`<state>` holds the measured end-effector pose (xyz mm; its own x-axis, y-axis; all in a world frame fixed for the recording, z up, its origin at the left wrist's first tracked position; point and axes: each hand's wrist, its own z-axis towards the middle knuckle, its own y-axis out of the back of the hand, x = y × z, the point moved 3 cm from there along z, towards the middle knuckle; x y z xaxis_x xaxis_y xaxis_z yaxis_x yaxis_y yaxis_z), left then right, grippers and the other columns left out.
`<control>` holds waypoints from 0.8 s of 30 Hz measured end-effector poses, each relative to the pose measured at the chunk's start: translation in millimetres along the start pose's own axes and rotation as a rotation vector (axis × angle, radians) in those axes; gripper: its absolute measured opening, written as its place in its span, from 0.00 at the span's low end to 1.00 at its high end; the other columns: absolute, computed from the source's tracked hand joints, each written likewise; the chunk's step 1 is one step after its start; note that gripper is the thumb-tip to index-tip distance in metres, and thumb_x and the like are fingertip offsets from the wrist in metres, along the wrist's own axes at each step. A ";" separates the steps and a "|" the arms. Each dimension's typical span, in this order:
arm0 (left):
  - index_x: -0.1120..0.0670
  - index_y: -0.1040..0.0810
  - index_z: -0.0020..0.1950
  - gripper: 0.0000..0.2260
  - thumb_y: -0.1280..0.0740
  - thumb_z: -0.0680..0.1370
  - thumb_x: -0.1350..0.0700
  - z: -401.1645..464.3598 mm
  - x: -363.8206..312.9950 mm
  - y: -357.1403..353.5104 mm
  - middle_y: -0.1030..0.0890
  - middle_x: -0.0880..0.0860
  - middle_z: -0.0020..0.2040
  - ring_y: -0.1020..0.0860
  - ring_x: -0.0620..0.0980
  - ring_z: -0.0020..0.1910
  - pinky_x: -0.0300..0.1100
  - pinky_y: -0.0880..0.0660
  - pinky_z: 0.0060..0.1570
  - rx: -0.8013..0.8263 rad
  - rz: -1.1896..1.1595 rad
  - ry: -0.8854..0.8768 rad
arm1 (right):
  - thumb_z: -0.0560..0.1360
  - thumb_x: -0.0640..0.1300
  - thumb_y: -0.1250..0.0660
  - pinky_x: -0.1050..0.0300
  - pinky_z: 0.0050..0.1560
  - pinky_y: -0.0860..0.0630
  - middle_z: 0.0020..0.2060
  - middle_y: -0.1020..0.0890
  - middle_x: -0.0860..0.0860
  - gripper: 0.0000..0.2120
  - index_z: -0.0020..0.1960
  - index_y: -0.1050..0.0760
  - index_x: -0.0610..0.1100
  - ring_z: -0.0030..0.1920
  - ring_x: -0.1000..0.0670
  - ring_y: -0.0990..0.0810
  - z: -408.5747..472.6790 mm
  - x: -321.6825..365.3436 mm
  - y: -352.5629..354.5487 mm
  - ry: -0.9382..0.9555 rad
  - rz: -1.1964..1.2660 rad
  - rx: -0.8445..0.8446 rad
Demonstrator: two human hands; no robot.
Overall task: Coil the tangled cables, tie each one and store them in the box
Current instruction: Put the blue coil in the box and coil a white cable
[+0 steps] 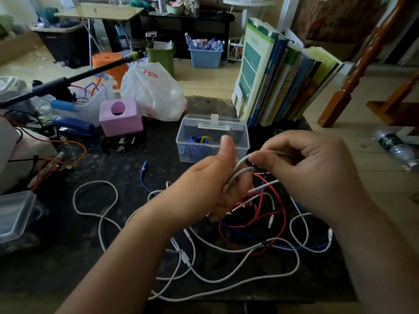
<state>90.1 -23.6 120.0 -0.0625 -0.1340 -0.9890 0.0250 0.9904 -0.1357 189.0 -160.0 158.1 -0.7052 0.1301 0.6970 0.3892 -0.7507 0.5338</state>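
Observation:
A white cable (240, 170) is looped round the fingers of my left hand (210, 186), thumb up, above the dark table. My right hand (313, 168) pinches the same cable just right of those loops. Below both hands lies a tangle of white cables (226, 279), a red cable (281, 214) and a blue cable (290, 247). Another white cable (95, 200) snakes off to the left. A clear plastic box (235, 139) stands open behind my hands, with a coiled blue cable (197, 140) tied with a yellow tie inside it.
A row of books (281, 78) stands at the back right. A pink tissue box (121, 116), a white plastic bag (152, 89) and a blue stapler (74, 126) sit at the back left. A clear lid (15, 214) lies at the left edge. Orange wires (68, 155) trail nearby.

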 end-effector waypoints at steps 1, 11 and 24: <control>0.51 0.28 0.33 0.30 0.51 0.70 0.26 0.8 -1.1 -4.0 0.37 0.47 0.24 0.40 0.45 0.20 0.35 0.37 0.22 0.046 -0.106 0.002 | 0.66 0.69 0.28 0.54 0.32 0.22 0.33 0.17 0.52 0.18 0.41 0.17 0.55 0.31 0.53 0.19 1.8 -9.3 -3.8 -0.092 0.095 0.011; 0.58 0.24 0.54 0.40 0.56 0.71 0.26 0.0 -23.6 8.8 0.38 0.48 0.27 0.42 0.44 0.22 0.35 0.42 0.23 -0.181 -0.602 -0.286 | 0.78 0.56 0.40 0.44 0.53 0.26 0.32 0.19 0.43 0.20 0.50 0.23 0.40 0.37 0.43 0.20 -37.0 -32.5 -80.6 -0.683 1.004 0.792; 0.58 0.28 0.59 0.37 0.59 0.75 0.30 0.4 -20.8 41.8 0.34 0.48 0.29 0.38 0.44 0.25 0.37 0.38 0.25 -0.529 -0.334 -0.330 | 0.77 0.52 0.32 0.62 0.40 0.26 0.40 0.17 0.50 0.07 0.55 0.25 0.54 0.37 0.55 0.22 -40.0 46.8 -59.4 -0.513 0.546 0.963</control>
<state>92.8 20.6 135.0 0.3254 -0.3533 -0.8771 -0.4363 0.7668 -0.4708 109.2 -135.3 139.9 -0.0805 0.3516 0.9327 0.9950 -0.0276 0.0963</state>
